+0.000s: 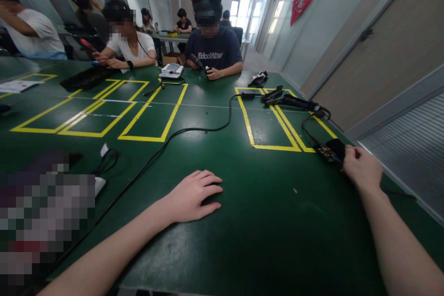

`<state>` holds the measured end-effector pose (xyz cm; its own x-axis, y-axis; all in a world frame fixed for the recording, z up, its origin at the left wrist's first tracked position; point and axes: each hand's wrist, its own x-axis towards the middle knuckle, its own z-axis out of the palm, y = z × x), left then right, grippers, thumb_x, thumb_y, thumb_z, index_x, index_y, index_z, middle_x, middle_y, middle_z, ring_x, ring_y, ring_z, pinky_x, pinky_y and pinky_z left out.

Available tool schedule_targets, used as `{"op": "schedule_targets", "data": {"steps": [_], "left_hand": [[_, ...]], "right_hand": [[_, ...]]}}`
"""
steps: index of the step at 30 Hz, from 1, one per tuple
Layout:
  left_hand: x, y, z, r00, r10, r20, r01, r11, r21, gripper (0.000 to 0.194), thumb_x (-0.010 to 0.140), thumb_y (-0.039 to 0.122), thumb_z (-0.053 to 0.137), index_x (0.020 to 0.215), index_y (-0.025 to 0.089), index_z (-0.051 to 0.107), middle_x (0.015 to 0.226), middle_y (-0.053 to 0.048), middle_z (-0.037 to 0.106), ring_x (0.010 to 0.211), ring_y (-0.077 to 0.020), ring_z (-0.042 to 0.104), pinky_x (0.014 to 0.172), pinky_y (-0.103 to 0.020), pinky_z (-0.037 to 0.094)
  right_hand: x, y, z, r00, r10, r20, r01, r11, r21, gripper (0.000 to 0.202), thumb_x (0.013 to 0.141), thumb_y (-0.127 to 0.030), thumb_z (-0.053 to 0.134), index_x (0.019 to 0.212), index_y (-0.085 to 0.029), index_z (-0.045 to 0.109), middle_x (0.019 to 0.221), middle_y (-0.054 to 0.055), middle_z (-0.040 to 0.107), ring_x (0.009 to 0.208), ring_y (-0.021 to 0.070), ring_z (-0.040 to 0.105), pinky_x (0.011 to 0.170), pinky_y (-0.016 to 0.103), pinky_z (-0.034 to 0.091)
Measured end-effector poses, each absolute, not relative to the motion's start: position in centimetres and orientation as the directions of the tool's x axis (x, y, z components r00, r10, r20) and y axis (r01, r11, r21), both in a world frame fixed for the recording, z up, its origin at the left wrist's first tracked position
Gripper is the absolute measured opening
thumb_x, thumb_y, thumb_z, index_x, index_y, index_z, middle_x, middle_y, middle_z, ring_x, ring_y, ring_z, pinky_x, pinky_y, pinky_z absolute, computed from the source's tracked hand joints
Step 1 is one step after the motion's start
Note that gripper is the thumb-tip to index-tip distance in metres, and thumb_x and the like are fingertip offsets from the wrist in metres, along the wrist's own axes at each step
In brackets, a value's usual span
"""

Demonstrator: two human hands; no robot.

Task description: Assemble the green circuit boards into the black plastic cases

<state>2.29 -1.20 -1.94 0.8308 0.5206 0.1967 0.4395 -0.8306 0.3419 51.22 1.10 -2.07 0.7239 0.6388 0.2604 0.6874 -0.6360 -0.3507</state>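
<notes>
My left hand (196, 196) lies palm down on the green table (263, 236), fingers spread and nothing in them. At the right edge of the table, my right hand (364, 169) has its fingers closed on the near side of a small black object with coloured markings (329, 151). Its exact kind is not clear, and my fingers hide part of it. Just beyond it lies a long black tool with a cord (298, 101), across the yellow tape marks.
A black cable (180, 133) snakes across the table. Yellow tape rectangles (164, 138) mark its surface. A black tray (88, 77), a white device (171, 70) and a crumpled black-and-white item (259, 78) lie farther back. Several people sit opposite; one person (215, 51) holds a power tool.
</notes>
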Motion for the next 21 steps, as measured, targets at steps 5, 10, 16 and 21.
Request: {"op": "schedule_targets", "data": {"steps": [5, 10, 16, 21], "left_hand": [[2.3, -1.2, -1.9, 0.831, 0.525, 0.186, 0.444, -0.825, 0.349, 0.028, 0.1, 0.035, 0.064, 0.122, 0.019, 0.073, 0.135, -0.012, 0.07, 0.124, -0.0288, 0.063, 0.104, -0.046, 0.053], [2.3, -1.3, -1.9, 0.829, 0.523, 0.197, 0.435, -0.826, 0.36, 0.028, 0.101, 0.036, 0.062, 0.122, 0.02, 0.073, 0.134, -0.012, 0.07, 0.124, -0.0279, 0.063, 0.105, -0.045, 0.053], [2.2, -1.3, -1.9, 0.83, 0.521, 0.198, 0.438, -0.829, 0.347, 0.027, 0.101, 0.036, 0.063, 0.122, 0.02, 0.072, 0.135, -0.011, 0.07, 0.124, -0.0279, 0.063, 0.105, -0.044, 0.052], [2.2, -1.3, -1.8, 0.833, 0.519, 0.189, 0.438, -0.829, 0.348, 0.027, 0.102, 0.035, 0.062, 0.123, 0.02, 0.072, 0.136, -0.011, 0.07, 0.124, -0.0279, 0.063, 0.104, -0.045, 0.053]], "right_hand": [[50.5, 1.0, -1.6, 0.782, 0.598, 0.178, 0.609, -0.67, -0.425, 0.044, 0.094, -0.032, 0.043, 0.112, -0.009, 0.076, 0.054, 0.009, 0.059, 0.065, 0.0303, 0.061, 0.064, 0.037, 0.042], [50.1, 0.8, -1.5, 0.795, 0.573, 0.197, 0.586, -0.642, -0.495, 0.05, 0.092, -0.034, 0.048, 0.132, -0.013, 0.068, 0.093, 0.013, 0.075, 0.061, 0.0251, 0.06, 0.076, 0.042, 0.05], [49.4, 0.4, -0.7, 0.717, 0.575, 0.394, 0.692, -0.516, -0.506, 0.068, 0.083, -0.043, 0.068, 0.139, -0.004, 0.062, 0.124, 0.024, 0.068, 0.123, 0.0384, 0.057, 0.105, 0.045, 0.042], [51.3, 0.3, -1.8, 0.671, 0.627, 0.397, 0.739, -0.514, -0.437, 0.058, 0.082, -0.044, 0.067, 0.128, -0.008, 0.069, 0.105, 0.02, 0.067, 0.105, 0.0368, 0.057, 0.083, 0.044, 0.045]]}}
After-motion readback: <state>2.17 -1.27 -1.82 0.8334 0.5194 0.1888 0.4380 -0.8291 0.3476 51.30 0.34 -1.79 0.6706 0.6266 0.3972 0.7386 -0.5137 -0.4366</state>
